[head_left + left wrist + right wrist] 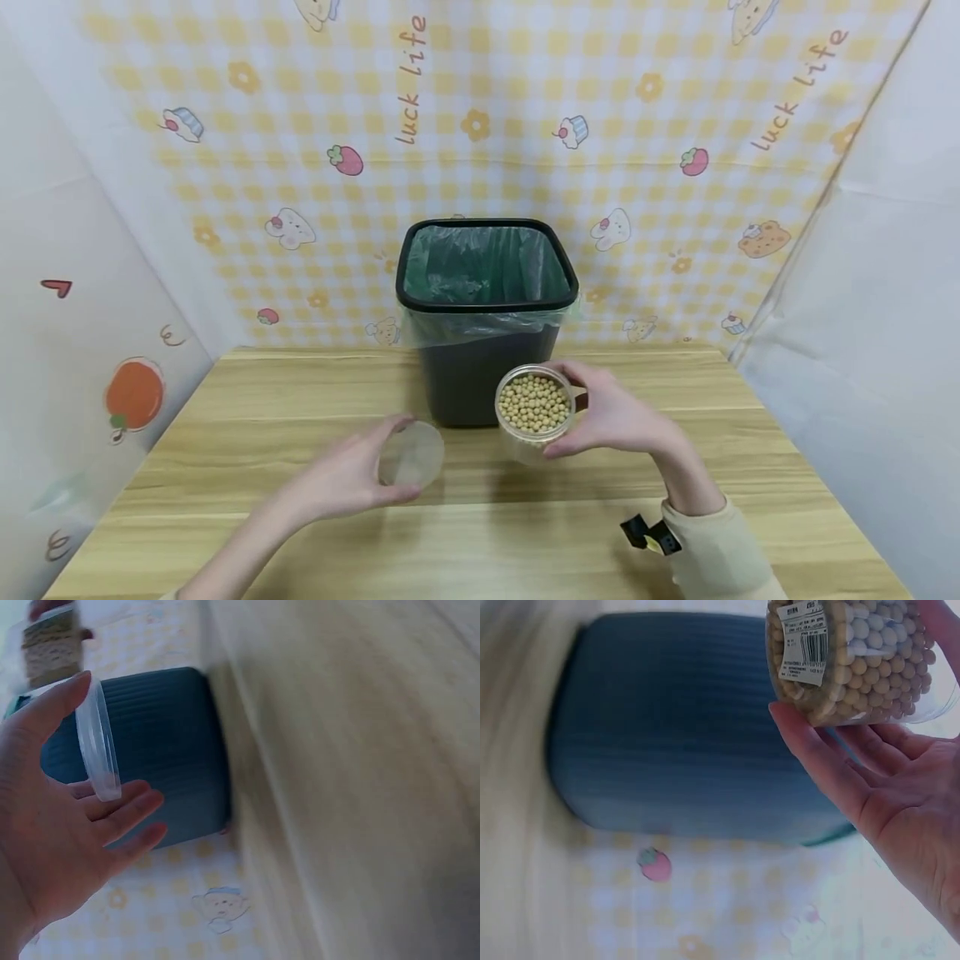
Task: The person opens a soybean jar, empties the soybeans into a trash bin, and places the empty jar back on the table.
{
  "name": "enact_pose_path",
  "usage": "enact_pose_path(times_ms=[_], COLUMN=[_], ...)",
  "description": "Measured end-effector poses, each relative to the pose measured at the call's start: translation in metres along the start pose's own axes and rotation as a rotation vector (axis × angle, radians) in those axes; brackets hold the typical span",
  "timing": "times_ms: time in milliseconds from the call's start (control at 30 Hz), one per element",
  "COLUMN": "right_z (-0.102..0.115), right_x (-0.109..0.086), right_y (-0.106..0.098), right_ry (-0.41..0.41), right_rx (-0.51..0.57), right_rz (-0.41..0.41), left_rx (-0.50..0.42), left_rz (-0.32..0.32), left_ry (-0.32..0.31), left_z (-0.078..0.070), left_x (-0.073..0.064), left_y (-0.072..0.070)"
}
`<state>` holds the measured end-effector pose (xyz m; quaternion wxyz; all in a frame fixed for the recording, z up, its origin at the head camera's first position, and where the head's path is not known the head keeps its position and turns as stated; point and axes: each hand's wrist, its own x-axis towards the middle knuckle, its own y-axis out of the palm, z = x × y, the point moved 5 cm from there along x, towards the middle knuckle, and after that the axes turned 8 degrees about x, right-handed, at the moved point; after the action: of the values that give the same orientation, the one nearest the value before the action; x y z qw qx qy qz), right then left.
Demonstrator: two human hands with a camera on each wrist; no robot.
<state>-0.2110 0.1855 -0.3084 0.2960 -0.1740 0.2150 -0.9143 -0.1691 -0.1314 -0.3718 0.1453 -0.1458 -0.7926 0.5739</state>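
Note:
My right hand [611, 412] grips a clear round jar [522, 446] from its right side, above the table. Small round beige beads [535, 403], perhaps soybeans, fill the jar, and its top is uncovered. In the right wrist view a white barcode label [804, 641] shows on the jar's base. A translucent round lid [415, 455] is held by its edge between the thumb and fingers of my left hand [345, 475]. The left wrist view shows that lid [96, 742] standing on edge in the grasp. Both hands are in front of a dark bin.
The dark bin [480, 367] stands at the back of the wooden table [300, 400], lined with a green plastic bag [487, 262] folded over its rim. Behind it hangs a yellow checked cloth [315, 192]. White sheets [862, 292] flank the table on both sides.

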Motion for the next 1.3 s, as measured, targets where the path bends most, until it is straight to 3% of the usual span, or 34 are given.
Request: enact_pose_path(times_ms=[300,433,633,1100,1300], right_z=[0.005,0.006,0.005,0.002,0.001], right_x=[-0.022,-0.030,-0.040,-0.048,-0.053], right_y=[-0.042,-0.055,-0.072,-0.086,-0.091], right_ry=[-0.026,-0.026,-0.008,0.011,0.017], right_rx=[-0.059,-0.068,-0.058,0.057,0.034], right_rz=[-0.121,-0.160,-0.221,-0.274,-0.311], left_rx=[0.067,0.091,0.095,0.129,0.108], left_rz=[0.061,0.063,0.128,0.154,0.164], left_ry=[0.098,0.138,0.131,0.174,0.181], left_z=[-0.009,-0.015,-0.019,-0.017,-0.017], left_x=[0.010,0.011,0.011,0.006,0.005], left_y=[0.030,0.035,0.044,0.060,0.063])
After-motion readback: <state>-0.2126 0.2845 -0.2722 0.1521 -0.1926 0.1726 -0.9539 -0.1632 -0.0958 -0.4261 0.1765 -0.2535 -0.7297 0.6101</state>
